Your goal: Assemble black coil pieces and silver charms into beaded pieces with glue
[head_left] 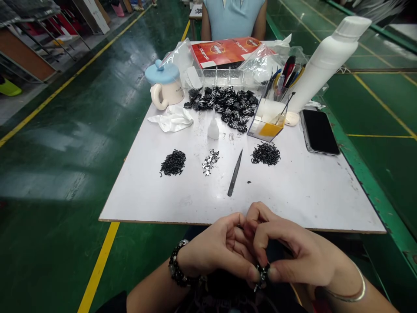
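Note:
My left hand [216, 252], with a black beaded bracelet [177, 265] on its wrist, and my right hand [293, 254], with a thin metal bangle [350, 291], are held close together just below the front edge of the white table [182, 204]. Between their fingertips they pinch a small black and silver beaded piece [262, 276]. Its exact shape is partly hidden by my fingers. On the table stand a pile of black coiled pieces [173, 163], a small heap of silver bits [210, 161] and a second black pile [266, 154].
A dark-bladed knife [235, 172] lies on the table, with a heap of black foil-like pieces [224, 106] behind it. There are a glue bottle [213, 126], a phone [319, 131], a white spray can [329, 61], a lidded mug [164, 84] and a penholder [283, 82]. A person in a pale blue top [233, 17] sits across the table.

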### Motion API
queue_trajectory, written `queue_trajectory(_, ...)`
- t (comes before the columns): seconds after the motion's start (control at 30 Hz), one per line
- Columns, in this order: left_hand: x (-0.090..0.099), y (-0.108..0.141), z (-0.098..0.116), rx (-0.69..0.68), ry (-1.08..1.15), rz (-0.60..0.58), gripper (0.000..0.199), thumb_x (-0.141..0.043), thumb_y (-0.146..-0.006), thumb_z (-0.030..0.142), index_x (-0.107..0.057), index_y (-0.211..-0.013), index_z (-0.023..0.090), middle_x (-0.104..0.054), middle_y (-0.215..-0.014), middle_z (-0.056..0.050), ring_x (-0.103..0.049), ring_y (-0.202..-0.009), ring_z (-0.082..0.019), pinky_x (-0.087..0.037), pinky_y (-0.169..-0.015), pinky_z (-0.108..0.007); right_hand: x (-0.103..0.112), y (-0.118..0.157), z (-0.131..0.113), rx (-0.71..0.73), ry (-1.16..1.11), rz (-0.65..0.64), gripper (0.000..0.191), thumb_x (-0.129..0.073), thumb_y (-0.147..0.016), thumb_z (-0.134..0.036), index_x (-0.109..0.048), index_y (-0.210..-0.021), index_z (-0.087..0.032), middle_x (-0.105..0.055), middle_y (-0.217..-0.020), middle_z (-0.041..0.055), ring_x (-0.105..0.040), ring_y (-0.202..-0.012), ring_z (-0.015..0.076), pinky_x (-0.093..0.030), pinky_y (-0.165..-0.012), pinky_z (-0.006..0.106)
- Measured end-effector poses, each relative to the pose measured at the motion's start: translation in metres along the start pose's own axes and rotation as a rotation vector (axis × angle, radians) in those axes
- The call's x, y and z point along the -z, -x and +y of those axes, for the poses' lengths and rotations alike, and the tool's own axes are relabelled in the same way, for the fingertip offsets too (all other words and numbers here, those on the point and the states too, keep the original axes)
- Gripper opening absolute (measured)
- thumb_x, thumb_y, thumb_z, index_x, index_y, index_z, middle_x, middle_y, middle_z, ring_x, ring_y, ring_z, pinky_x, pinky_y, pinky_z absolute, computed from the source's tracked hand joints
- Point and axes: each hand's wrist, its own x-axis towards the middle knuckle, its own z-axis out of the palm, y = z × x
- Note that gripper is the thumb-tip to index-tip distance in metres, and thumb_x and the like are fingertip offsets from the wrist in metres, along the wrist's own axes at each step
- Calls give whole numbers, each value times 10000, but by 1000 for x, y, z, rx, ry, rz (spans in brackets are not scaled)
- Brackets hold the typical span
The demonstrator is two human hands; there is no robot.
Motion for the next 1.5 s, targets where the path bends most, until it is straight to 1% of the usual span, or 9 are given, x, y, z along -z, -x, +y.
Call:
queue_trajectory(0.2, -4, 4, 8, -93, -39, 60, 506, -842, -563, 56, -468, -885, 167, -697, -800, -21, -668, -624, -77, -524, -560, -136, -4, 1, 5, -17, -86, 96, 147, -680, -789, -297, -585, -820, -189, -433, -938, 38, -468, -906, 159, -438, -807, 298)
queue_trajectory(0.33, -10, 7, 16, -186, -86, 161, 419, -821, -596, 38, -502, -843, 151, -687, -865, -20, -655, -677, -59, -525, -617, -128, -12, 1, 14, 35, -154, 306, 108, -676, -803, -255, -581, -827, -209, -422, -897, 19, -468, -810, 125, -438, -712, 251)
queue_trajectory(0.43, -12, 6, 16, -256, -79, 182, 377, -819, -620, 66, -525, -844, 142, -690, -901, -32, -667, -742, -78, -530, -659, -141, -15, 2, 16, 153, 66, 473, 85, -665, -802, -163, -621, -835, -228, -450, -852, 22, -483, -815, 142, -441, -686, 262)
queue_trajectory(0.57, -11, 2, 11, -298, -27, 150, 384, -829, -632, 118, -525, -865, 147, -700, -895, -44, -692, -754, -125, -555, -672, -194, -16, 4, 9, 275, 454, 570, 230, -640, -786, -75, -646, -940, -246, -484, -838, 30, -496, -791, 155, -422, -634, 286)
queue_trajectory(0.87, -13, -6, 6, -330, 109, 86, 361, -817, -659, 135, -523, -869, 143, -695, -822, -35, -706, -677, -154, -574, -578, -201, -18, 8, 0, 484, 1069, 673, 253, -630, -749, -67, -639, -975, -182, -557, -786, 33, -500, -708, 146, -377, -699, 345)
queue_trajectory(1.03, -12, -5, 5, -304, 104, 99, 339, -821, -650, 125, -577, -886, 135, -700, -857, -51, -709, -690, -165, -577, -575, -213, -19, 7, -2, 456, 1188, 693, 123, -589, -786, -84, -642, -841, -180, -521, -629, -4, -460, -586, 116, -325, -603, 306)
queue_trajectory(1.2, -14, 0, 4, -348, 19, 135, 240, -801, -677, 100, -663, -873, 116, -711, -881, -58, -688, -766, -120, -563, -725, -210, -21, 6, -10, 416, 1310, 647, 181, -503, -829, -62, -630, -763, -173, -415, -488, -43, -294, -445, 80, -237, -525, 292)
queue_trajectory(1.4, -13, 2, 5, -383, -41, 129, 229, -795, -679, 83, -694, -876, 142, -722, -955, -62, -678, -866, -127, -543, -783, -211, -24, 17, -7, 379, 1324, 601, 155, -556, -813, -44, -665, -827, -154, -503, -529, -34, -391, -482, 74, -277, -564, 293)
queue_trajectory(1.5, -12, 2, 4, -389, -34, 103, 226, -794, -674, 72, -698, -868, 140, -723, -967, -67, -680, -876, -128, -544, -777, -203, -24, 20, -5, 385, 1322, 585, 158, -537, -836, -66, -666, -808, -153, -488, -506, -34, -369, -458, 72, -272, -550, 297)
